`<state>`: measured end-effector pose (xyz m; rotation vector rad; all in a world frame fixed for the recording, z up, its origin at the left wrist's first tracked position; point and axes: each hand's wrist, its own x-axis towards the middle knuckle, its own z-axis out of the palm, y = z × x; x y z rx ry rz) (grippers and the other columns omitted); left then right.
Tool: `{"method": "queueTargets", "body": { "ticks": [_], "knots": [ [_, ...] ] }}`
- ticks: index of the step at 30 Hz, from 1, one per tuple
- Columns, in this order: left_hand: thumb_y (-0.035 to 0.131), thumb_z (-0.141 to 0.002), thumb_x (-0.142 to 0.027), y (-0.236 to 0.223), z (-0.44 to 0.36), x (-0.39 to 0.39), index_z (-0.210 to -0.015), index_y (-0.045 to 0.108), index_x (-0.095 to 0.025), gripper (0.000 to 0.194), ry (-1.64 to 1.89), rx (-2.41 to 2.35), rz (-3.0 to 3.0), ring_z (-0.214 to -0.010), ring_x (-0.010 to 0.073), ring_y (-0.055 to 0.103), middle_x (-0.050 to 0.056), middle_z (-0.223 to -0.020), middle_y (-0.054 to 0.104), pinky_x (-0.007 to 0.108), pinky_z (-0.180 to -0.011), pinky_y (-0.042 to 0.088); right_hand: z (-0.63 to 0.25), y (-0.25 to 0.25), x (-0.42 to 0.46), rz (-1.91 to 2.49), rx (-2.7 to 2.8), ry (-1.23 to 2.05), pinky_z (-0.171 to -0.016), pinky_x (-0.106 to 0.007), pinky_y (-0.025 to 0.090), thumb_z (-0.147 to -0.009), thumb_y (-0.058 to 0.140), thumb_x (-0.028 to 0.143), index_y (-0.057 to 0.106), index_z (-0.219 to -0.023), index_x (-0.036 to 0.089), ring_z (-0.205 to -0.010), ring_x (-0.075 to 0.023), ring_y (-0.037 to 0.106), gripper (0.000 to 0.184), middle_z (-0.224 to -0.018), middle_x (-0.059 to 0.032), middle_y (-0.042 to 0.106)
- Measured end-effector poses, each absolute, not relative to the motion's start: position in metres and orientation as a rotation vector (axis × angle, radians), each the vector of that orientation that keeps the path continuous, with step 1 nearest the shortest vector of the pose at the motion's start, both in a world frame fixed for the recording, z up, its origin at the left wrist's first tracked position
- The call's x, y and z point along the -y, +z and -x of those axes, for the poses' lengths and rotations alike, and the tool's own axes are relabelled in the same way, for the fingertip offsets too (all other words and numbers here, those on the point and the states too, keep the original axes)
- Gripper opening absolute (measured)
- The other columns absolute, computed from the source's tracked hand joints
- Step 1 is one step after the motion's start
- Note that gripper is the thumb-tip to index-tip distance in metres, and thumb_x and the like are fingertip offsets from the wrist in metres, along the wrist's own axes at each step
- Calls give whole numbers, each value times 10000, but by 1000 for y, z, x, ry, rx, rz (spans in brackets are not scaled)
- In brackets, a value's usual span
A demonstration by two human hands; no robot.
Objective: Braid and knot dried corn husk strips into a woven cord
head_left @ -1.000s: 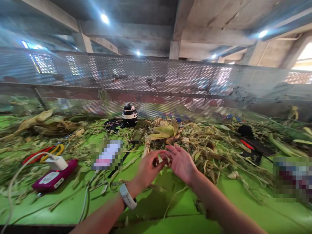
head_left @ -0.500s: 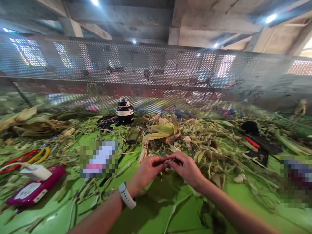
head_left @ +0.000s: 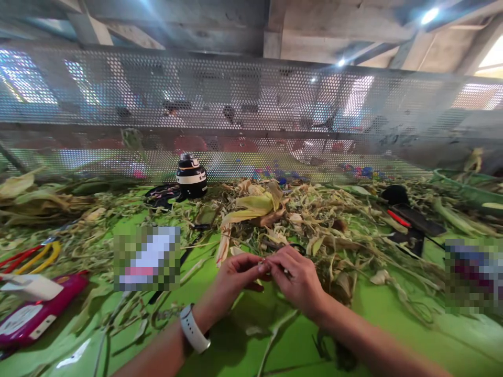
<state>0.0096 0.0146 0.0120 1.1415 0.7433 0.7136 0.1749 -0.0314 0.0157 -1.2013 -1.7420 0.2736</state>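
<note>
My left hand (head_left: 238, 276) and my right hand (head_left: 295, 276) meet fingertip to fingertip over the green tabletop (head_left: 236, 335). Both are closed in a pinch. Whatever sits between the fingers is small and mostly hidden, so its kind cannot be made out. A white wristband (head_left: 194, 329) circles my left wrist. Just beyond the fingers lies a pale yellow-green corn husk (head_left: 253, 205) on a heap of dried husk scraps (head_left: 314, 220).
A black bottle (head_left: 191, 177) with a white band stands behind the scraps. At left lie a magenta power strip (head_left: 43, 314), a white plug (head_left: 33, 287) and scissors with red and yellow handles (head_left: 51, 255). A blurred-out phone-like object (head_left: 151, 256) is nearer. A perforated metal screen (head_left: 236, 94) runs across the back.
The view has shifted, so the surroundings sit slightly further left. My right fingers have curled in more, and both hands still pinch together at the same spot.
</note>
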Motion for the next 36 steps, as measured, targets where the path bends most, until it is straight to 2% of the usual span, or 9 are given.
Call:
{"method": "queueTargets", "body": {
  "ticks": [5, 11, 18, 21, 26, 30, 33, 36],
  "knots": [
    [759, -649, -391, 12, -10, -11, -782, 682, -141, 293, 762, -753, -1151, -670, 152, 652, 41, -718, 697, 241, -584, 530, -169, 21, 34, 1253, 1680, 303, -568, -225, 425, -858, 534, 230, 619, -708, 183, -606, -123, 540, 178, -640, -10, 588],
    [810, -566, -373, 20, -12, -7, -776, 628, -144, 361, 857, -766, -1178, -608, 140, 640, 19, -684, 686, 238, -540, 520, -166, 24, 35, 1280, 1668, 220, -552, -218, 396, -873, 513, 262, 531, -704, 184, -592, -112, 504, 187, -654, 0, 546],
    [804, -589, -296, 21, -11, -7, -874, 596, -171, 374, 978, -707, -1209, -663, 104, 604, -7, -743, 656, 180, -540, 483, -162, 18, 32, 1314, 1476, 529, -483, -217, 380, -878, 487, 387, 473, -730, 197, -505, -101, 468, 241, -598, 34, 495],
    [775, -631, -308, 20, -10, -7, -906, 601, -176, 352, 948, -690, -1154, -714, 120, 626, 8, -812, 661, 181, -538, 486, -162, 15, 29, 1275, 1420, 603, -461, -215, 378, -875, 484, 424, 459, -745, 200, -474, -94, 458, 260, -595, 45, 479],
    [715, -708, -331, 15, -9, -9, -878, 606, -170, 259, 794, -658, -1066, -570, 98, 620, 12, -730, 672, 157, -440, 426, -166, 14, 29, 1289, 1568, 241, -555, -225, 390, -888, 488, 352, 494, -733, 193, -585, -111, 483, 221, -653, 14, 516],
    [717, -702, -292, 11, -10, -10, -866, 595, -181, 233, 752, -626, -973, -693, 131, 657, 19, -792, 679, 166, -467, 456, -169, 14, 30, 1217, 1720, 53, -622, -237, 408, -897, 480, 297, 526, -763, 193, -656, -125, 514, 175, -725, -16, 559],
    [720, -685, -263, 13, -11, -9, -835, 587, -183, 216, 805, -655, -977, -729, 137, 650, 0, -757, 655, 178, -499, 479, -167, 13, 30, 1229, 1693, 117, -609, -239, 414, -889, 487, 316, 519, -757, 199, -636, -125, 516, 179, -700, -10, 559],
    [722, -666, -243, 18, -12, -6, -843, 580, -184, 235, 890, -711, -1033, -711, 128, 635, -7, -749, 641, 171, -488, 468, -163, 12, 29, 1262, 1529, 357, -523, -234, 399, -876, 491, 392, 485, -741, 208, -541, -115, 485, 228, -614, 23, 511]
  ]
}}
